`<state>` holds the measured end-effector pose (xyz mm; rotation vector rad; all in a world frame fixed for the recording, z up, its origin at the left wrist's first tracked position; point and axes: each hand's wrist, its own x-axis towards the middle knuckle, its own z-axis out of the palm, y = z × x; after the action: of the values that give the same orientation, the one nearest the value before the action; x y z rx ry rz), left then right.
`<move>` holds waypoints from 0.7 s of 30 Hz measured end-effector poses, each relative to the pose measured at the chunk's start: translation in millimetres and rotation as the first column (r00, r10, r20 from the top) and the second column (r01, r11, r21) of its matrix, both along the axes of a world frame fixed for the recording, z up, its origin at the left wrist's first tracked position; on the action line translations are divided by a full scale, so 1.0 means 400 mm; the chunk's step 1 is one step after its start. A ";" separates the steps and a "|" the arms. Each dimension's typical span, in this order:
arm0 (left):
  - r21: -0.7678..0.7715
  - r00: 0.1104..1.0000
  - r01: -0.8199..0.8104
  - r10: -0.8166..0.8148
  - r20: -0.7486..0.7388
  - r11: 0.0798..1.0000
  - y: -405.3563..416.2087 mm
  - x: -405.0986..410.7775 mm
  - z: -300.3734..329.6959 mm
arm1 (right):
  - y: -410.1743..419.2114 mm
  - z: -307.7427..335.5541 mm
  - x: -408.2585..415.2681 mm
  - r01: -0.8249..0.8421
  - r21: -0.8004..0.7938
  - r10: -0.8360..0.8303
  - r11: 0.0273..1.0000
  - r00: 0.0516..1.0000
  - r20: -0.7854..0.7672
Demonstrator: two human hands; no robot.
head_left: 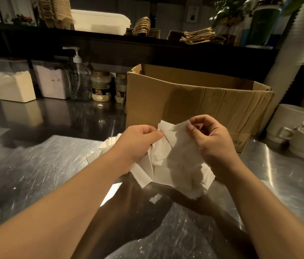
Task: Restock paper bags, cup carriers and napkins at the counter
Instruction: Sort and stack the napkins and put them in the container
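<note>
A loose bundle of white napkins hangs between my two hands above the steel counter. My left hand grips the bundle's left side, thumb on top. My right hand pinches the top sheet's upper right corner between thumb and fingers. More folded napkins lie on the counter behind my left wrist. Right behind my hands stands an open cardboard box; its inside is hidden. On the raised dark shelf lie brown paper bags with twine handles and stacked cup carriers.
Powder tubs, a pump bottle and two jars line the back left of the counter. White stacked mugs sit at the right beside a tall stack of white cups. A white lidded tub rests on the shelf.
</note>
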<state>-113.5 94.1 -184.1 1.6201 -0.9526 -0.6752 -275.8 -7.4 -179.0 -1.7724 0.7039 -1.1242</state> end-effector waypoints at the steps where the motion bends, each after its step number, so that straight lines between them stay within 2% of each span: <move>1: 0.000 1.000 0.007 -0.007 -0.026 1.000 0.000 -0.002 0.003 | 0.001 -0.001 0.001 -0.004 -0.008 0.004 1.000 1.000 -0.003; 6: 0.003 0.995 0.045 -0.045 -0.087 0.999 0.001 -0.008 0.009 | 0.006 -0.004 0.003 -0.067 0.010 0.067 0.998 0.997 0.040; 11: 0.001 0.987 -0.006 0.006 -0.163 1.000 -0.005 0.000 0.005 | -0.001 -0.011 -0.001 0.002 0.004 -0.003 1.000 0.997 0.083; 16: 0.017 0.999 -0.046 0.046 -0.024 0.999 -0.010 0.008 -0.005 | -0.006 0.005 -0.013 -0.065 0.100 0.040 0.993 0.970 0.238; 19: 0.008 0.999 -0.037 0.037 -0.023 0.999 -0.011 0.006 -0.008 | -0.002 -0.001 -0.007 -0.033 0.079 0.021 0.996 0.988 0.150; 21: -0.061 0.999 -0.022 0.020 -0.036 0.998 -0.007 0.004 -0.005 | 0.000 -0.004 -0.003 -0.011 0.082 0.002 0.997 0.994 0.110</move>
<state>-111.9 91.4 -186.0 1.5571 -0.9209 -0.6514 -277.1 -7.5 -180.7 -1.6298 0.6686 -1.1627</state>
